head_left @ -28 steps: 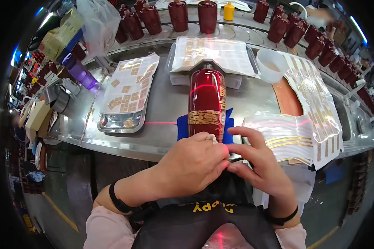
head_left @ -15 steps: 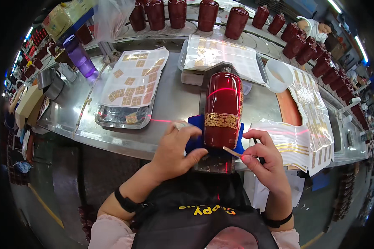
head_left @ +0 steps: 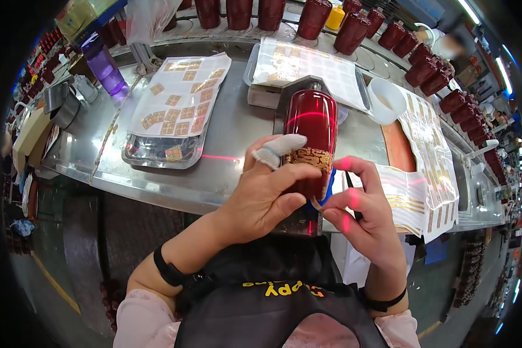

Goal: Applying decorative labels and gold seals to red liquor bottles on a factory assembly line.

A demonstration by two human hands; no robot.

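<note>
1. The left hand (head_left: pixel 261 197) lies on the near end of a dark red bottle (head_left: pixel 308 136). Its grip is closed around the bottle, with the thumb across the front and one finger in a white fabric cover (head_left: pixel 278 149) resting on top.
2. The bottle lies on its side in a metal holder at the near edge of the steel bench (head_left: pixel 226 130), in the middle of the view, with its far end pointing away from the person. A gold patterned label (head_left: pixel 308 159) goes around it, just beside the left fingers.
3. A thin red light line crosses the bottle and goes on over the bench to the left.
4. The right hand (head_left: pixel 362 211) is just beside the bottle on its right. Its grip is partly closed; the thumb and first finger pinch something small at the bottle's near end, but I cannot tell what it is. A piece of blue material (head_left: pixel 329 182) shows between this hand and the bottle.
5. To the left on the bench stands a metal tray (head_left: pixel 151 153) with a white sheet of small gold labels (head_left: pixel 182 93).
6. To the right lie sheets with gold strips (head_left: pixel 423 168), near the right hand.
7. Behind the bottle is another tray with a label sheet (head_left: pixel 307 64), and a white bowl (head_left: pixel 385 98) is beside it.
8. A row of more dark red bottles (head_left: pixel 313 17) stands along the far edge, and a purple bottle (head_left: pixel 104 66) is at the far left.
</note>
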